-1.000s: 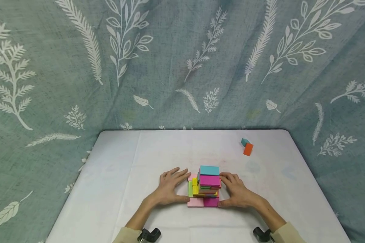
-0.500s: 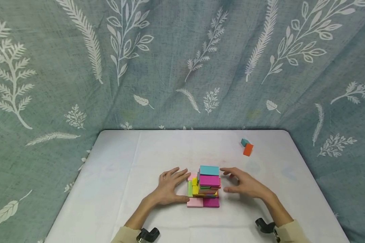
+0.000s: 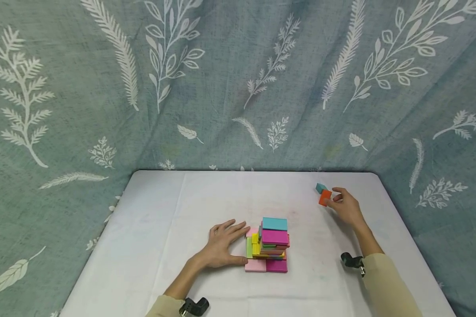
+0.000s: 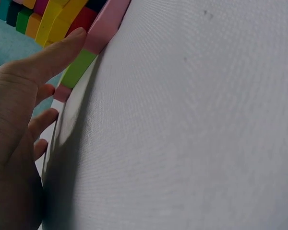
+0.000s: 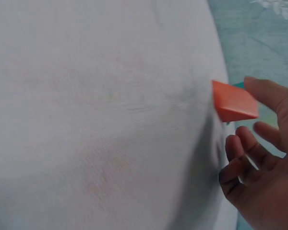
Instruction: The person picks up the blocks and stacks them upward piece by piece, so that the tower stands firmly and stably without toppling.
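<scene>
In the head view a stepped tower of colored wooden blocks (image 3: 274, 237) stands near the middle front of the table, a light blue block (image 3: 275, 223) on top. My left hand (image 3: 224, 246) spreads its fingers along the tower's left side; in the left wrist view its thumb is against the pink block (image 4: 103, 28) at the base. Farther back to the right, my right hand (image 3: 347, 208) reaches an orange block (image 3: 325, 197). Its thumb overlaps that block's near edge in the head view, and the other fingers are bent with a visible gap from it. A teal block (image 3: 320, 188) lies just behind.
A white cloth covers the table (image 3: 206, 193). Behind it and at both sides hangs a green-blue curtain (image 3: 222, 88) with white leaf prints. Each wrist wears a black camera, the left one (image 3: 196, 307) near the table's front.
My right hand has left the tower's right side and moved back and to the right, to the orange block. My left hand stays beside the tower, and the tower stands as before.
</scene>
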`<state>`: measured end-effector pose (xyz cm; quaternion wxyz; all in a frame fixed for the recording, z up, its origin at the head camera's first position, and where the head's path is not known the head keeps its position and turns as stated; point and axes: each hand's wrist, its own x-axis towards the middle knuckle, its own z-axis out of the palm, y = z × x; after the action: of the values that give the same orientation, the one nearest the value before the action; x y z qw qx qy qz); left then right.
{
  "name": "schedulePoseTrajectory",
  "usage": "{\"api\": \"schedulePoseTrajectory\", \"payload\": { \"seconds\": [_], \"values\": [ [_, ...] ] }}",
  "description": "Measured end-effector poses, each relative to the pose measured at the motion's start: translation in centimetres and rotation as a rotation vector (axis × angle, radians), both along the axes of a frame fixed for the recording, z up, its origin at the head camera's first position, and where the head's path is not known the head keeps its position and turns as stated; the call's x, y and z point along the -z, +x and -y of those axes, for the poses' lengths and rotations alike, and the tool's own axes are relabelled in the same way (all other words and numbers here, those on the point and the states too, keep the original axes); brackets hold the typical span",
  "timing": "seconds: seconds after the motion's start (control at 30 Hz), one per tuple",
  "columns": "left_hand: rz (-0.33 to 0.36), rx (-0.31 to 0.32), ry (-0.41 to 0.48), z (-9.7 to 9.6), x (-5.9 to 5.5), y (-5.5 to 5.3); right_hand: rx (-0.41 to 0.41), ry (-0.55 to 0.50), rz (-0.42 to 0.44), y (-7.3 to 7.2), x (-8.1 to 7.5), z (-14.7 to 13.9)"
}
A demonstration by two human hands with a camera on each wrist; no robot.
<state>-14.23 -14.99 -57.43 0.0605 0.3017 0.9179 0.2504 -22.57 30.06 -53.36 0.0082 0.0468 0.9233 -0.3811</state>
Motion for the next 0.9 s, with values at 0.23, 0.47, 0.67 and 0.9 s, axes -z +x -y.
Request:
{"api": "schedulePoseTrajectory", "payload": {
  "seconds": [0.23, 0.47, 0.67, 0.9],
  "values": [
    [-0.001, 0.017, 0.003, -0.2, -0.3, 0.1, -0.019, 0.114, -0.037, -0.8, 0.9, -0.1],
    [-0.003, 0.020, 0.017, -0.1, -0.6, 0.0, 0.042, 0.019, -0.047, -0.1, 0.6, 0.5],
    [-0.010, 0.014, 0.035, 0.0, -0.7, 0.1, 0.018, -0.046, -0.150, 0.5, 0.3, 1.1],
    [-0.022, 0.014, 0.039, -0.1, -0.6, 0.3, -0.104, -0.084, -0.096, 1.3, -0.6, 2.4]
  ]
}}
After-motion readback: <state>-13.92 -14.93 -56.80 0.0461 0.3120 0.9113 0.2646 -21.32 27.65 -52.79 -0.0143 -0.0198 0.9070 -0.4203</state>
